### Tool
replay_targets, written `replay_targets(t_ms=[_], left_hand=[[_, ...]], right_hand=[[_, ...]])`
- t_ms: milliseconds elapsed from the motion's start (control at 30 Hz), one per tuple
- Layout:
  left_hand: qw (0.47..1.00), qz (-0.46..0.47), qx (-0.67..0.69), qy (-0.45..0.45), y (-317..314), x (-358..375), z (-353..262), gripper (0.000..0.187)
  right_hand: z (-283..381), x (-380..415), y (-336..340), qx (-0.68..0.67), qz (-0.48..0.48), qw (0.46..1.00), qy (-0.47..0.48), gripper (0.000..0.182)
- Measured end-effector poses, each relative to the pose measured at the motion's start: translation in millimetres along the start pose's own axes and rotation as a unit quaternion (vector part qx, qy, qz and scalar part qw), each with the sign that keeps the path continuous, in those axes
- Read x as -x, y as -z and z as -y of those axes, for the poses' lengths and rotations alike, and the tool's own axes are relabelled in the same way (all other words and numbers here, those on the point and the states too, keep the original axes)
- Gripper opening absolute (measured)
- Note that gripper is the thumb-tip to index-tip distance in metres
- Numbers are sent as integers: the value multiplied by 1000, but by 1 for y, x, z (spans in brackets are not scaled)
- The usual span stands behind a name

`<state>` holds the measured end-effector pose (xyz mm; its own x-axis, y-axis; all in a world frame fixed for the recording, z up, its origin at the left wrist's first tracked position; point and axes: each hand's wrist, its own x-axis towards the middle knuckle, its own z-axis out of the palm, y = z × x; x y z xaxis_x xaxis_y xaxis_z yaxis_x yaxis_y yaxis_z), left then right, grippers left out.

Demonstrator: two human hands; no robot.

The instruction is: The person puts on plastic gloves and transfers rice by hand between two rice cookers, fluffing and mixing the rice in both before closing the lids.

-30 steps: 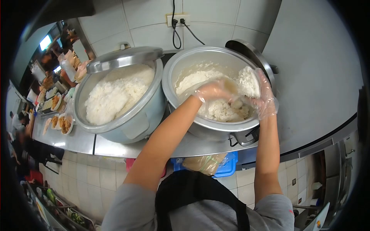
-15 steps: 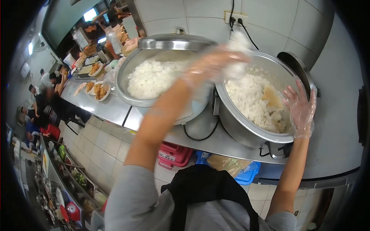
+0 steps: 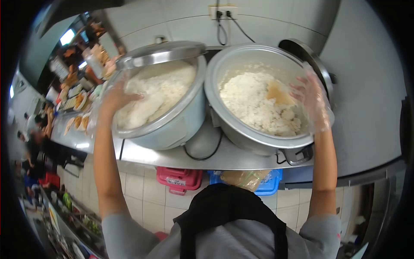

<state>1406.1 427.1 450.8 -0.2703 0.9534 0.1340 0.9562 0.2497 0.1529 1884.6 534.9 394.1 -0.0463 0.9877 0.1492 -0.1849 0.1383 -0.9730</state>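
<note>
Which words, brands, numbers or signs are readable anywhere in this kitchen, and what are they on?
None reads with certainty.
Label on the red bin: dark lettering, too blurred to quote.
Small red marking on the person's right sleeve: too small.
Pale sheet in the left background: too small and blurred to tell whether it bears writing.
</note>
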Motion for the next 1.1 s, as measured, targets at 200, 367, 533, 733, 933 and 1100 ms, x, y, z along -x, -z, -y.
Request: replay_targets(t_ms=[200,367,533,733,933,1100], left_hand=[[950,-176,145,-213,-10,21,-154,52],[836,-282,184,-434,-112,-42,-237,29],[934,-107,169,-296,-161,-62,-295,11],[935,-49,187,-297,-166,-69,-281,18],[945,21,189,-267,-167,-73,-278,24],[947,62,208,-238,-180,-83,-276,37]], right_hand=[[27,-47,-12,408,176,894,-65,71],[-149,-173,93,379,379,817,-214,65],[-107,-114,51,247,251,920,-173,50],[-117,-124,67,678,404,574,219,53],[-53,-77,-3,281,154,890,-326,48],[-87,-99,11,304,188,906,-227,51]])
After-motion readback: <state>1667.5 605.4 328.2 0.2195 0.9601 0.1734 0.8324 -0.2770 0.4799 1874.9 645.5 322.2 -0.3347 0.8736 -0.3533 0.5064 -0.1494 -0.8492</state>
